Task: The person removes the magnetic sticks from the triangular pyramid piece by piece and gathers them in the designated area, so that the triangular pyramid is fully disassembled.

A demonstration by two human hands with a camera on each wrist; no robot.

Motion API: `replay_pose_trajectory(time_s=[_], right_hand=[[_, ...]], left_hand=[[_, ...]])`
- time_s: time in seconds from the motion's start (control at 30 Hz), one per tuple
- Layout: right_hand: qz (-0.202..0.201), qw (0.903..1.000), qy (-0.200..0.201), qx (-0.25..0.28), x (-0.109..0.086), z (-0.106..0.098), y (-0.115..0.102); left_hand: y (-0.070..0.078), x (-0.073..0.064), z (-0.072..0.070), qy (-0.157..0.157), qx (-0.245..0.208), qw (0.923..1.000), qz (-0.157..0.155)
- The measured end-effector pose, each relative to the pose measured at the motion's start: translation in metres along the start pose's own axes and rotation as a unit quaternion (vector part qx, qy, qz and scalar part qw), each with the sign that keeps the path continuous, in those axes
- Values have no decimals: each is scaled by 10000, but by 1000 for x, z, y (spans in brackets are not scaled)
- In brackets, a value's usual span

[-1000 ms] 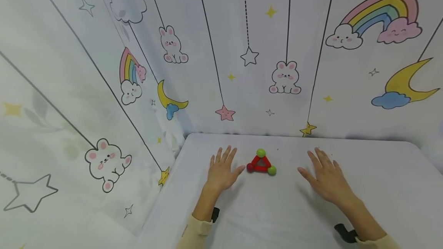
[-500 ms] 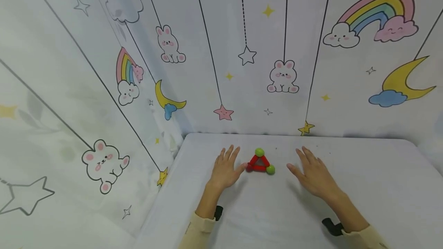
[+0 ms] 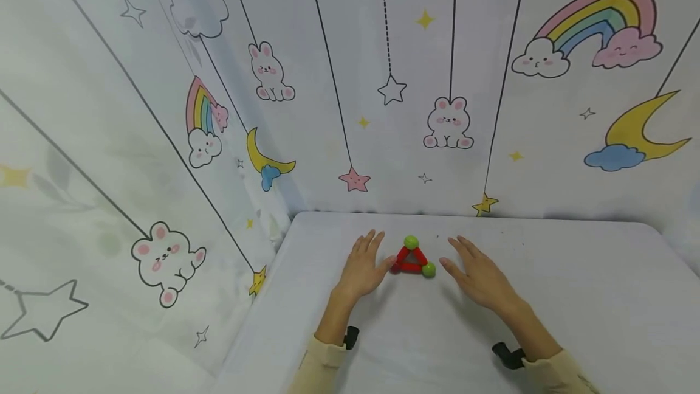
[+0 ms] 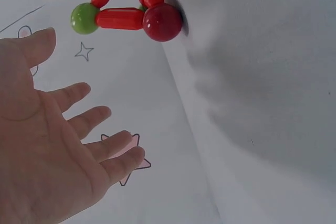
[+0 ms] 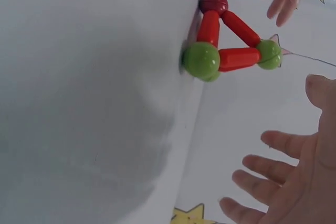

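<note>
Three balls & 3 red rods point(image 5: 239, 59) show clearly in a small triangular frame point(image 3: 411, 267) on the white worktop point(image 3: 415, 327), btwn the L hand point(image 3: 362, 272) and R hand point(image 3: 481, 278), nearer the L. Part of it's hard to read: a bit of extra green point(image 5: 211, 75) peeks out behind the near-right ball in the R wrist view; can't tell how it joins on. L wrist view cuts off the frame's top. In the head view the L thumb hides pt of the dark-red ball point(image 4: 163, 22), but the L wrist view shows a gap.

Frame looks glossy: dark-red ball at near left, green ball point(image 3: 429, 270) at near right, another green one point(image 3: 411, 242) at the top, raised off the worktop; rods faceted, bright red.

Both hands spread, fingers loosely extended, apart from the frame. Sleeves point(image 3: 319, 366) run out of view at the near edge; dark wrist mounts point(image 3: 507, 355) partly hidden under the arms.
</note>
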State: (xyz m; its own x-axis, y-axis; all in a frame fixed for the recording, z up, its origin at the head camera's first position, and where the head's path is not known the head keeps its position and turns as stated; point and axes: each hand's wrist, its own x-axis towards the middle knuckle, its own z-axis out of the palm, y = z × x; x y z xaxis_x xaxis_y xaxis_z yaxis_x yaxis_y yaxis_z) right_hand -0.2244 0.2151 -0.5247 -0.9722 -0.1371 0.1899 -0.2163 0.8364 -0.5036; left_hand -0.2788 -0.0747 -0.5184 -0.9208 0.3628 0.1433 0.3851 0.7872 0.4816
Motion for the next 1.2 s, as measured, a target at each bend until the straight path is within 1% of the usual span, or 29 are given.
replay_pose_trajectory(time_s=[0.23,0.43,0.6,0.77,0.9,1.03,1.2], right_hand=[[56,9997,78,219,7,7,-7],[246,9987,110,444,13,10,-14],[223,9974,148,676,18,16,-19],[152,9961,325,805,23,24,-22],[146,9943,435,961,29,30,-24],[117,9932,487,1047,33,37,-26],[133,9926,579,1056,37,42,-28]], left_hand=[[7,5,4,89,-272,9996,59],[15,11,10,240,-561,9980,174],[21,14,16,492,-679,9959,340],[26,20,22,730,-833,9927,476],[29,26,25,824,-962,9908,472],[31,28,28,953,-1013,9895,397],[31,32,34,1166,-1043,9865,486]])
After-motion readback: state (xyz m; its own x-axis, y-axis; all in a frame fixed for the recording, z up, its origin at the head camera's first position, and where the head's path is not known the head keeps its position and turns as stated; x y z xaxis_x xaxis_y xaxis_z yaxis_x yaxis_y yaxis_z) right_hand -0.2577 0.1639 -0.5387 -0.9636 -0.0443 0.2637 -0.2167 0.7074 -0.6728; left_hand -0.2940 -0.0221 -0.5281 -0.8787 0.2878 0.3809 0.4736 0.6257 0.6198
